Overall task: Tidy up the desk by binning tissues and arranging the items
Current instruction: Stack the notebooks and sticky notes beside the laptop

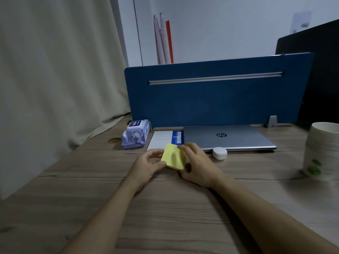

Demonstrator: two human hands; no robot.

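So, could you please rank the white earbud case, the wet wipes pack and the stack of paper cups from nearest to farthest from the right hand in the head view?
From the right hand:
1. Earbud case, just to its right, in front of the laptop.
2. Wet wipes pack, back left by the blue divider.
3. Paper cups, at the far right edge.

One sticky-note pad point(173, 157), one notebook point(163, 139), one laptop point(227, 137) (closed), one wipes pack point(135, 134), two hands.

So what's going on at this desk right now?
A person is tidying a wooden desk. Both hands, left hand and right hand, hold a yellow pad of sticky notes just above it. Behind lie a notebook, a closed laptop and a pack of wipes.
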